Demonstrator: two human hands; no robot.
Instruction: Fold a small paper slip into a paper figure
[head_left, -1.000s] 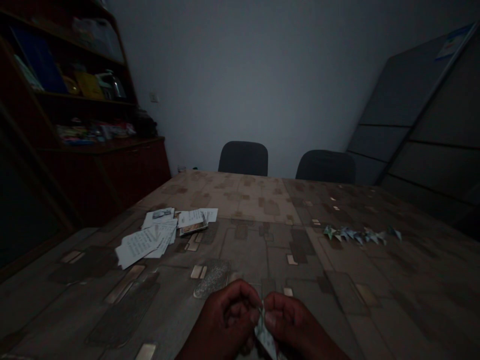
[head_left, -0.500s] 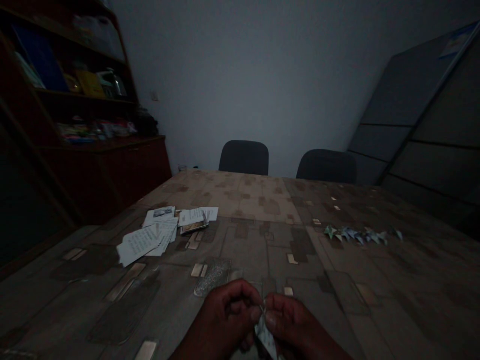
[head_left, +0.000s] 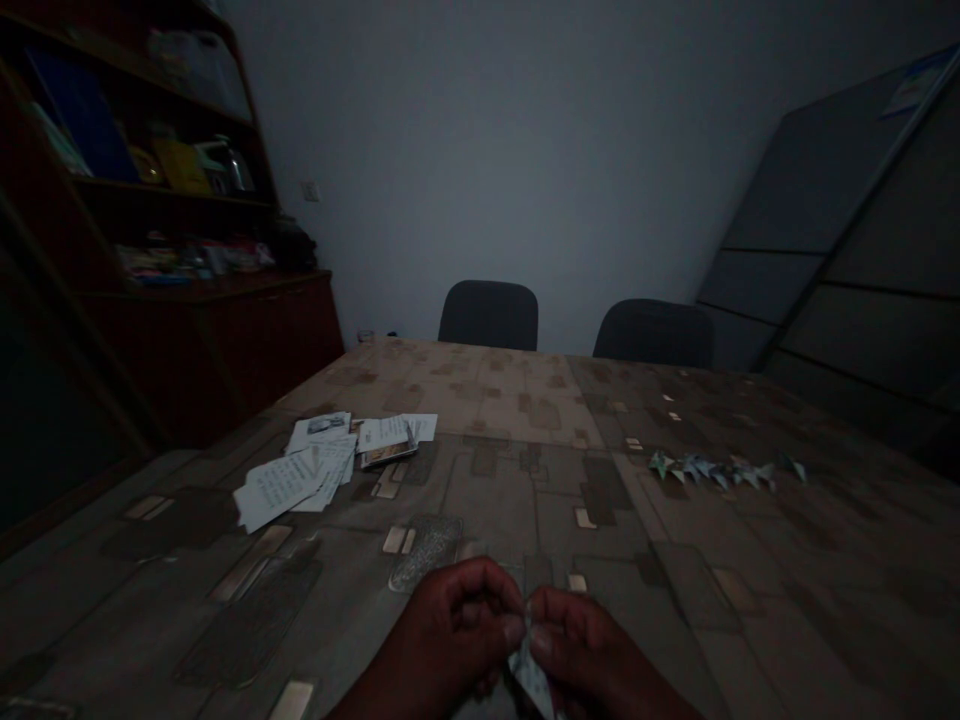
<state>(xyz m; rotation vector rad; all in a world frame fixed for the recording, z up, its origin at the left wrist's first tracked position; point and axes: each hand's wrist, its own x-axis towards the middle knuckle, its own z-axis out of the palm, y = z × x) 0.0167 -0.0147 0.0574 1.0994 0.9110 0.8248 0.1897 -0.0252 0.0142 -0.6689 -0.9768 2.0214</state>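
Note:
Both of my hands are at the near edge of the table [head_left: 510,470], pinching a small folded slip of pale printed paper [head_left: 531,676] between them. My left hand [head_left: 450,640] is curled with thumb and fingertip closed on the slip's top. My right hand [head_left: 589,650] pinches the same slip from the right. Off to the right lies a row of several small folded paper pieces [head_left: 724,469], bluish-green, out of reach of either hand.
A loose pile of white handwritten papers and cards [head_left: 322,465] lies at the left of the table. Two dark chairs [head_left: 487,315] stand at the far side. A wooden shelf cabinet [head_left: 150,250] fills the left wall; grey panels [head_left: 847,250] lean at the right. The room is dim.
My hands have stayed at the same spot, with only slight finger shifts on the folded slip. The view has barely drifted.

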